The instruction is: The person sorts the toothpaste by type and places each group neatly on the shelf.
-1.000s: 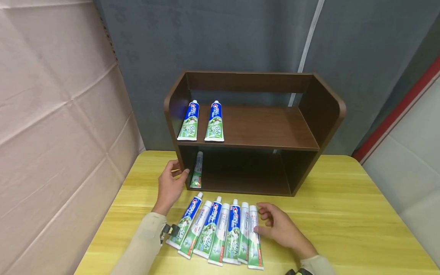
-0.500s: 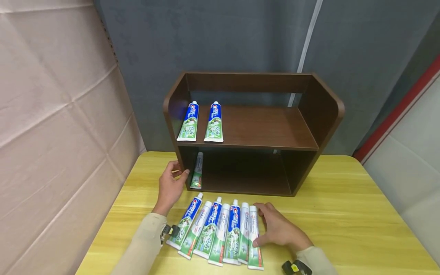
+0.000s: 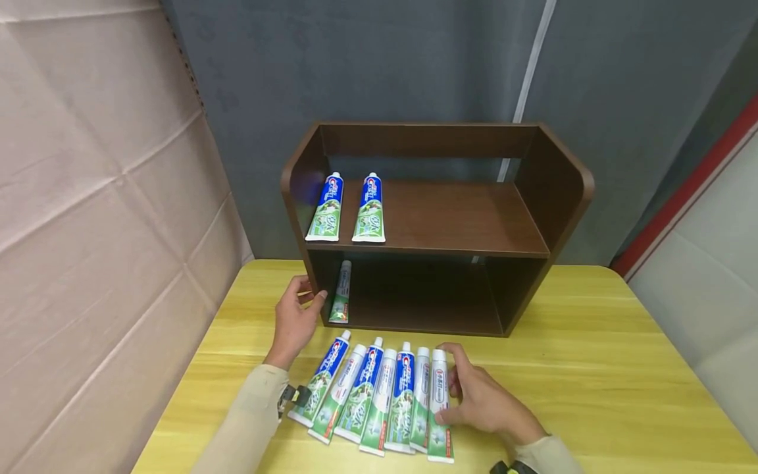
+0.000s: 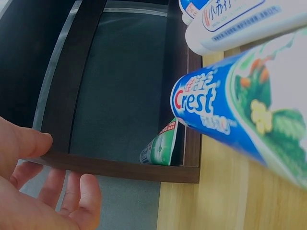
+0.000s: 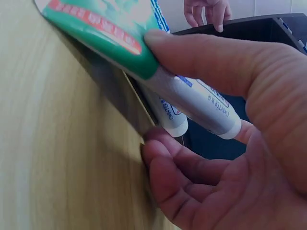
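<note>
My left hand holds the left side panel of a dark brown two-tier shelf, thumb at the panel's front edge and fingers behind it. In the right wrist view, my right hand pinches a white-and-green toothpaste tube, the thumb on its upper face and a finger by its cap. That tube is the rightmost of a fanned row on the table, where blue-and-green Crest tubes alternate with white-and-green ones. Its cap end is tilted up slightly. Two Crest tubes lie on the upper tier.
One white-and-green tube lies at the left end of the lower compartment. The shelf stands on a yellow wood-grain table, before a grey curtain. A pale cloth wall borders the left side.
My right hand has closed its thumb and fingers onto the rightmost tube, whose cap end has shifted slightly away from me. The left hand stays on the shelf panel.
</note>
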`<action>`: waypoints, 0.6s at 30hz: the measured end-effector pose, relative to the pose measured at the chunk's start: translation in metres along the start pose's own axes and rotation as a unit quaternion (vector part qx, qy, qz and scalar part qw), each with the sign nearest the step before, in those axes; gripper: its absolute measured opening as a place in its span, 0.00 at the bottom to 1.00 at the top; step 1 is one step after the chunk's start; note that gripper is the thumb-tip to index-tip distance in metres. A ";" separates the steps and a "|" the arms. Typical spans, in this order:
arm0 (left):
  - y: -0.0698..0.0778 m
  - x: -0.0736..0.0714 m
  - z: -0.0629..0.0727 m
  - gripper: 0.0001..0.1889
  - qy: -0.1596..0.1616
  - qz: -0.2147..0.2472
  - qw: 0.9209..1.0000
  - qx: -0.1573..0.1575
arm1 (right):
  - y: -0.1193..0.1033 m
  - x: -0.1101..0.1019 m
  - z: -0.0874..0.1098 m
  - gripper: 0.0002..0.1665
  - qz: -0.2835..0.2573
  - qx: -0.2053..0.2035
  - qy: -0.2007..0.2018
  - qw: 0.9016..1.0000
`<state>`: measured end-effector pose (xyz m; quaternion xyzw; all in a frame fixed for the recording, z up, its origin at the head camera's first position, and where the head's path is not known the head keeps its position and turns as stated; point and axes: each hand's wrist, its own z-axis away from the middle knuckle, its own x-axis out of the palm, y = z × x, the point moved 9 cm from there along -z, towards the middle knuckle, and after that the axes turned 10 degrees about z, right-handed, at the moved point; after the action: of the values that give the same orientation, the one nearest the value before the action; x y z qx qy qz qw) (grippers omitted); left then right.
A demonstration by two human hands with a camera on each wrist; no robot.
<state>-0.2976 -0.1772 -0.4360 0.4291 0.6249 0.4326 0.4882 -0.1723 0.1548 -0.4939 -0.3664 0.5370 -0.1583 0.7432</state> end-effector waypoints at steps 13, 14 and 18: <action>-0.003 0.000 -0.002 0.21 0.000 0.006 1.000 0.000 | -0.011 0.013 0.014 0.70 -0.065 0.002 0.002 0.998; -0.003 0.000 -0.002 0.22 0.000 0.006 1.000 0.001 | -0.012 0.014 0.015 0.71 -0.066 0.006 0.006 0.998; -0.004 -0.002 -0.002 0.22 0.000 0.004 1.000 0.000 | -0.015 0.014 0.020 0.72 -0.080 0.006 0.036 0.996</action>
<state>-0.2995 -0.1799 -0.4390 0.4317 0.6234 0.4345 0.4860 -0.1466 0.1435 -0.4897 -0.3975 0.5315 -0.2339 0.7104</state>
